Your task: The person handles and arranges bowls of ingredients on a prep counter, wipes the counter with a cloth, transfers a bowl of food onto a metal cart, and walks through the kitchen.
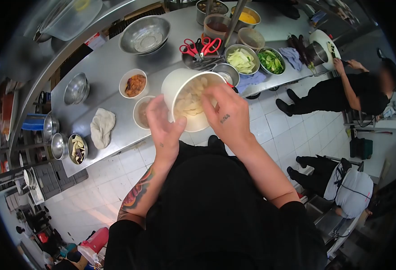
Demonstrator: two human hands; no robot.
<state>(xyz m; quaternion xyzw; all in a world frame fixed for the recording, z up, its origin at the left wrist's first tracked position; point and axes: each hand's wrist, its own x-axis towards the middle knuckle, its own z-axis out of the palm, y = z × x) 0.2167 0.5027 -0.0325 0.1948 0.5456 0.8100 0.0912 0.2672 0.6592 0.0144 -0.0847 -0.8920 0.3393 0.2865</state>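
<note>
A white tub (170, 83) is tilted with its mouth toward me, above the front edge of the steel table. Pale, flat food pieces (188, 104) lie inside it. My left hand (163, 123) is closed around the tub's left side, the thumb at the lower rim. At the right of the opening, my right hand (228, 112) has its fingers curled in over the rim, close to the pale pieces. What those fingertips pinch is hidden. Behind my left hand stands a smaller tub (142, 112), partly covered, and beyond it a white bowl of reddish-brown food (135, 85).
The steel table (106, 81) carries metal bowls (145, 33), a crumpled cloth (102, 128), red-handled scissors (201, 48), cut greens (271, 61) and pale cut vegetables (241, 60). A co-worker (346, 85) works at a board on the right. Another person (342, 184) bends at a sink.
</note>
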